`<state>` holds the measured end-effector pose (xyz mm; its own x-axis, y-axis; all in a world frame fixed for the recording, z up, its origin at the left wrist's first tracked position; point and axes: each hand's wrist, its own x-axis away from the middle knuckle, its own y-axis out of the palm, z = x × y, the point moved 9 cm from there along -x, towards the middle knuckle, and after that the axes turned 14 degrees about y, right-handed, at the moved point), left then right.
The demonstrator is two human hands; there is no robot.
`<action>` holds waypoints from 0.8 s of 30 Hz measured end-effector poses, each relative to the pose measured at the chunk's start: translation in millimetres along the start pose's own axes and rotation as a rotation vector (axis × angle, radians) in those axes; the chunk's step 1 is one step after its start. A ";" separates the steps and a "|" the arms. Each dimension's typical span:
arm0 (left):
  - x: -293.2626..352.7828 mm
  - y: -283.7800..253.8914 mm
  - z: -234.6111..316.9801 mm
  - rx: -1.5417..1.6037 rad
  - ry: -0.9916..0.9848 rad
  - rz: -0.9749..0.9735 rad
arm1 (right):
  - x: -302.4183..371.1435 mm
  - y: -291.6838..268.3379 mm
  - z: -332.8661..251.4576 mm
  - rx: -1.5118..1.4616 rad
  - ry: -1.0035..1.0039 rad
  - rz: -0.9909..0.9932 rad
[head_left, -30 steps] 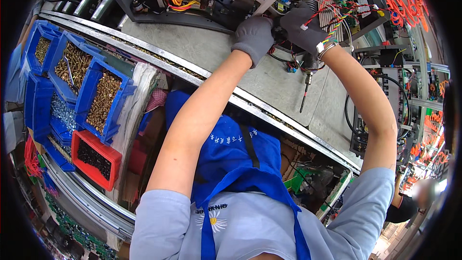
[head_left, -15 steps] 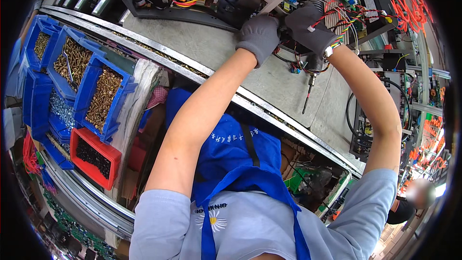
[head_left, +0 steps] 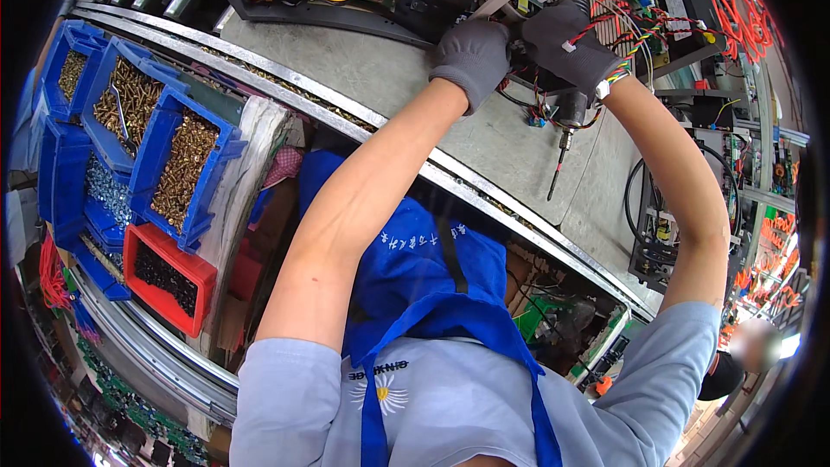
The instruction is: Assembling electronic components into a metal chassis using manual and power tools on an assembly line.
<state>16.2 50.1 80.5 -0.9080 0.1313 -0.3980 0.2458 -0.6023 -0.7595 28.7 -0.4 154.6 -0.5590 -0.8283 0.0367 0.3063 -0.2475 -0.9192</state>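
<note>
Both hands wear grey gloves and meet at the near edge of an open dark metal chassis (head_left: 337, 17). My left hand (head_left: 473, 59) is closed there, its fingertips turned inward toward the other hand. Beside it, my right hand (head_left: 566, 45) bends its fingers down among the wires. What either hand grips is hidden by the gloves and the frame. A bundle of coloured wires (head_left: 624, 65) with white connectors hangs across my right hand and wrist. Below that hand, a power screwdriver (head_left: 568, 112) lies on the grey worktop (head_left: 346, 65), its long bit toward me.
At left stand blue bins (head_left: 212, 177) of brass-coloured and silver screws, and a red bin (head_left: 203, 290) of black screws. A metal rail (head_left: 346, 125) edges the worktop. Coiled orange hose (head_left: 735, 22) hangs at far right. Another person (head_left: 731, 372) is at the lower right.
Both hands have shifted slightly to the right, staying close together at the chassis edge. The screwdriver still lies on the worktop.
</note>
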 end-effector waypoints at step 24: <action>3.2 -1.3 -2.0 0.011 0.006 0.012 | 6.6 -8.0 -34.9 0.428 -0.246 0.206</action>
<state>13.6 52.8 79.2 -0.9029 0.1285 -0.4102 0.2530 -0.6124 -0.7489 -4.3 13.6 148.5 -0.2730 -0.9619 0.0107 0.7060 -0.2079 -0.6770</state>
